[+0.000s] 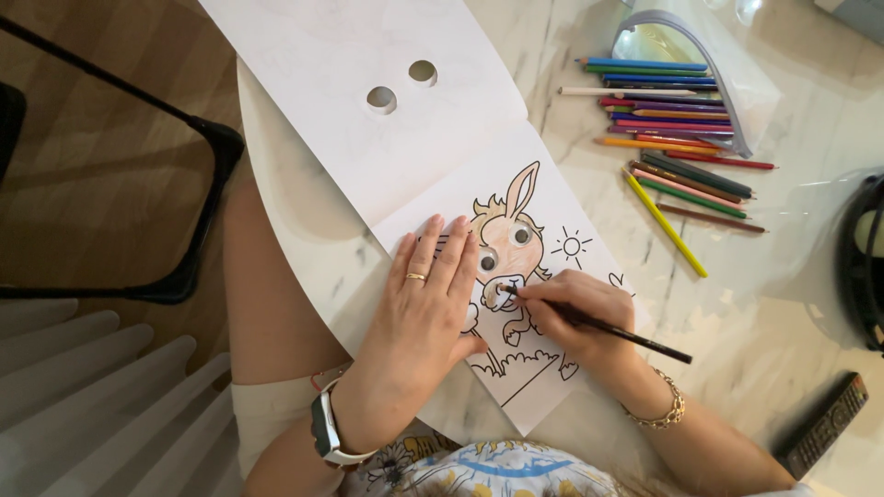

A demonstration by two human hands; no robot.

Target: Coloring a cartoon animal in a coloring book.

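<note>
Fingers [433, 253] of the left hand [419, 313] are spread flat on the colouring book [543, 368], which lies on the marble counter [783, 304]. At three o'clock, the right hand [580, 317] is pinched around a dark pencil [608, 327]; short, light strokes should be kept inside the donkey's [511, 248] outline.

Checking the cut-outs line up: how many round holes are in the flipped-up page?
2: one hole lower left, the other hole just up-right of it on the white page. None look hidden.
</note>
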